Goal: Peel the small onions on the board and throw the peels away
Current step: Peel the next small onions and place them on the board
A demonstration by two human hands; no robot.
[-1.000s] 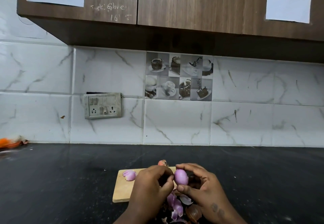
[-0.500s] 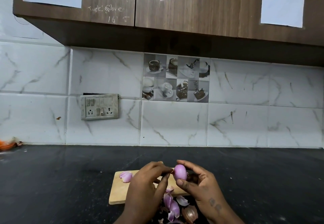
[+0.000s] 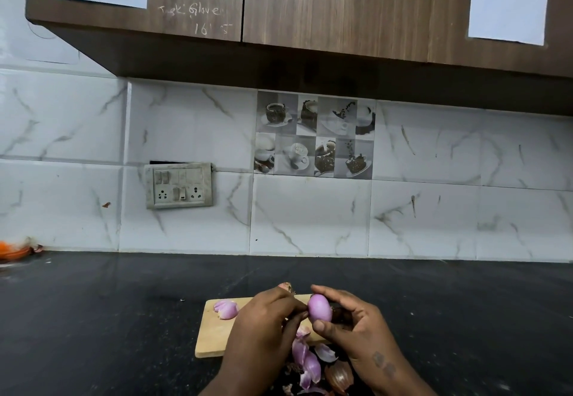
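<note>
My right hand (image 3: 359, 330) holds a small purple peeled onion (image 3: 320, 308) between thumb and fingers, just above the wooden cutting board (image 3: 214, 333). My left hand (image 3: 263, 330) pinches at the onion's left end with its fingertips. A peeled purple onion (image 3: 227, 309) lies on the board's far left corner. An unpeeled brownish onion (image 3: 286, 287) peeks out behind my left hand. Purple and brown peels (image 3: 313, 364) lie in a pile in front of the board, between my wrists.
The board rests on a black countertop (image 3: 124, 318) backed by a white marble-tile wall with a switch panel (image 3: 179, 185). Brown cabinets (image 3: 279, 8) hang overhead. An orange object (image 3: 12, 250) sits at the far left edge.
Both hands have stayed together on the onion. My left fingers have shifted from covering it to pinching its left end, so more of the purple onion shows.
</note>
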